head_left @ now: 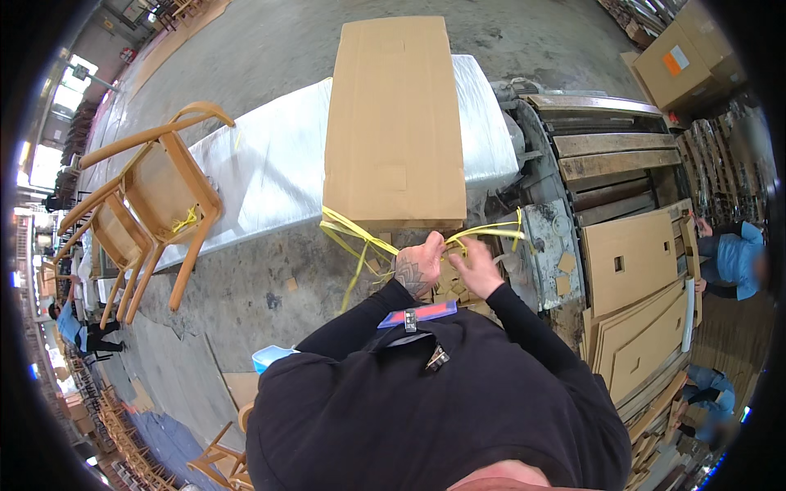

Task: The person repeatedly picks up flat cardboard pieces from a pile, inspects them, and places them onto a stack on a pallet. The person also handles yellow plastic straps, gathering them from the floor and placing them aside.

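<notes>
Yellow straps (361, 233): thin, ribbon-like, tangled, ends splayed; left fingers (431, 243), right fingers (460, 254) pinching strands.

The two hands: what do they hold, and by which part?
Left hand and right hand grip yellow strap partway along, near the box.

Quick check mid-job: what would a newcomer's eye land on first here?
The big brown cardboard box at top centre, lying across a silvery surface. Just below it, the left hand and right hand hold bright yellow straps; off to the left, pale wooden chairs stand out.
</notes>
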